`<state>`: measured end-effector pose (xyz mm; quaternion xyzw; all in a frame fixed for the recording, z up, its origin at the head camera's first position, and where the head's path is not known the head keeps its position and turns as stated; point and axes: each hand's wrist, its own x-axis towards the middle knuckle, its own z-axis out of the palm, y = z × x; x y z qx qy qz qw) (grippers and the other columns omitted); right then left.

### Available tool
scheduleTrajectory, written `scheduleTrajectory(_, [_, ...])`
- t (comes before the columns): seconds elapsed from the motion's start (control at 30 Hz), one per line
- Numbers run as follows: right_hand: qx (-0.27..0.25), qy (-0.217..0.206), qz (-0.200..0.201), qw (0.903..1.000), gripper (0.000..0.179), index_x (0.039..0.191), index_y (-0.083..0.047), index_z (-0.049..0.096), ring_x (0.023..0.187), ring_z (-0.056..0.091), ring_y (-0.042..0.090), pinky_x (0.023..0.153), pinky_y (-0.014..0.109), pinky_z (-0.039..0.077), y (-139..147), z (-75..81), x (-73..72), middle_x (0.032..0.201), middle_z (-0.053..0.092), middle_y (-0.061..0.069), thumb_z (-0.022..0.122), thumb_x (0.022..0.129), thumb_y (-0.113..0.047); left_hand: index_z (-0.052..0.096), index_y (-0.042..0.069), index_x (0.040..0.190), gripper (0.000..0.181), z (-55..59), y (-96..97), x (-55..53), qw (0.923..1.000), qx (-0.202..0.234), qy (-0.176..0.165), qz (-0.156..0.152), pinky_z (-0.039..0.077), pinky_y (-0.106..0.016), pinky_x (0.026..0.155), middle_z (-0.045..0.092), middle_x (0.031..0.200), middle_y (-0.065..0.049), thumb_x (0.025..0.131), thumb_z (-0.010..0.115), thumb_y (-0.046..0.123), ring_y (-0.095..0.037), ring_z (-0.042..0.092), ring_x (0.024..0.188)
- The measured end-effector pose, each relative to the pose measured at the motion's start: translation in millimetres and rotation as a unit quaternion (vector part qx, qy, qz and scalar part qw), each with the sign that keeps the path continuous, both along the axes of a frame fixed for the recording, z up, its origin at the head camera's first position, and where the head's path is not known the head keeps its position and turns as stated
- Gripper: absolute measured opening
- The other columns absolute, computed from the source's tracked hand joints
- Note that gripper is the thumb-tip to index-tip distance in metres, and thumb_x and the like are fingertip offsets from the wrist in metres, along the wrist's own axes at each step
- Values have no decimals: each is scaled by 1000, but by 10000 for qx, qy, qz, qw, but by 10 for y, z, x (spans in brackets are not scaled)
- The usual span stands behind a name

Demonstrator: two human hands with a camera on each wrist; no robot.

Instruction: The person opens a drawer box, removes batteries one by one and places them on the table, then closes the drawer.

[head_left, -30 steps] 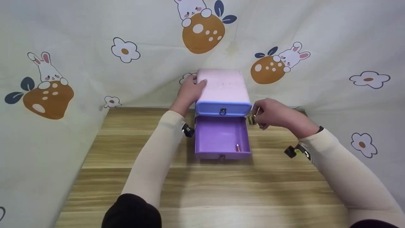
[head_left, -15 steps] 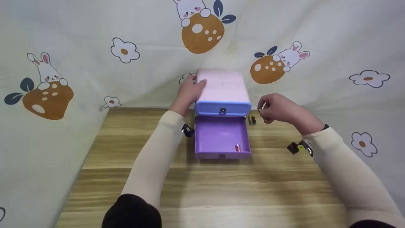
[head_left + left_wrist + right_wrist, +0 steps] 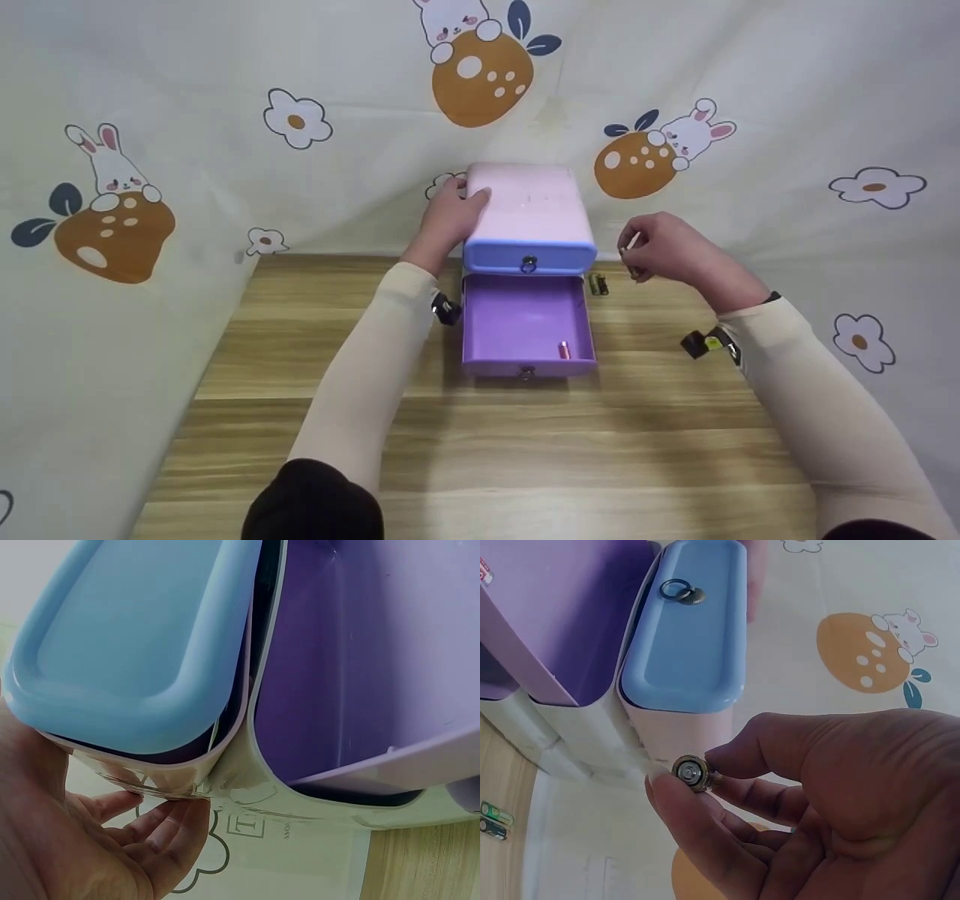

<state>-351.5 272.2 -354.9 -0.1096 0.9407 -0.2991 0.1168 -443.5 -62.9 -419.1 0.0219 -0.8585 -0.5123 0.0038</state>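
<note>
A small drawer cabinet (image 3: 525,199) with a pink top stands against the back wall. Its upper blue drawer (image 3: 495,257) is closed; below it a purple drawer (image 3: 510,319) is pulled out, with one red battery (image 3: 565,350) lying near its front right corner. My left hand (image 3: 450,216) holds the cabinet's upper left side, thumb over the top edge and fingertips against the side wall. To the right of the cabinet, raised above the table, my right hand (image 3: 667,249) pinches a battery (image 3: 691,774) between thumb and fingers, its metal end facing the wrist camera.
Two batteries (image 3: 598,284), one green and one dark, lie side by side on the wooden table (image 3: 337,360), just right of the cabinet. A cloth (image 3: 360,180) printed with rabbits and flowers hangs behind and at both sides. Small metal rings serve as drawer pulls.
My right hand has moved up and right, away from the two batteries on the table, with a battery in its fingers. The left hand, cabinet and drawers have stayed put.
</note>
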Motion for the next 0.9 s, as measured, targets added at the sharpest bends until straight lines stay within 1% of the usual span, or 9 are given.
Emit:
scheduleTrajectory(0.2, [85,382,-102,9992,19,108,3,71,65,70,16,65,30,61,22,-14,-34,75,74,8,62,91,-1,50,9,160,67,2,2,4,10000,39,38,-17,46,-45,118,56,161,-13,110,61,52,-29,54,146])
scheduleTrajectory(0.33, [103,500,-167,9986,18,106,2,71,64,68,16,62,27,56,26,-17,-43,73,73,8,62,91,-1,50,10,161,67,2,-4,3,10000,39,43,-35,46,-44,118,56,162,-13,110,60,52,-29,54,147])
scheduleTrajectory(0.47, [63,558,-162,9983,18,105,2,70,62,67,14,61,25,55,40,-42,-72,71,73,8,60,91,-1,50,10,161,66,7,-11,6,9999,39,90,-30,45,-44,118,56,162,-13,110,61,51,-30,53,147])
scheduleTrajectory(0.7, [170,731,-300,9967,17,105,2,70,62,66,15,59,27,51,91,-155,-168,71,73,9,61,91,-1,49,10,162,67,22,-4,22,10000,80,5,-16,46,-44,118,56,161,-13,110,61,52,-30,54,146])
scheduleTrajectory(0.9, [324,826,-468,9950,15,105,2,69,60,62,14,58,30,49,125,-286,-251,71,71,7,62,93,-2,50,9,162,68,14,4,9,10000,76,63,4,45,-44,119,57,160,-13,110,61,51,-30,53,146])
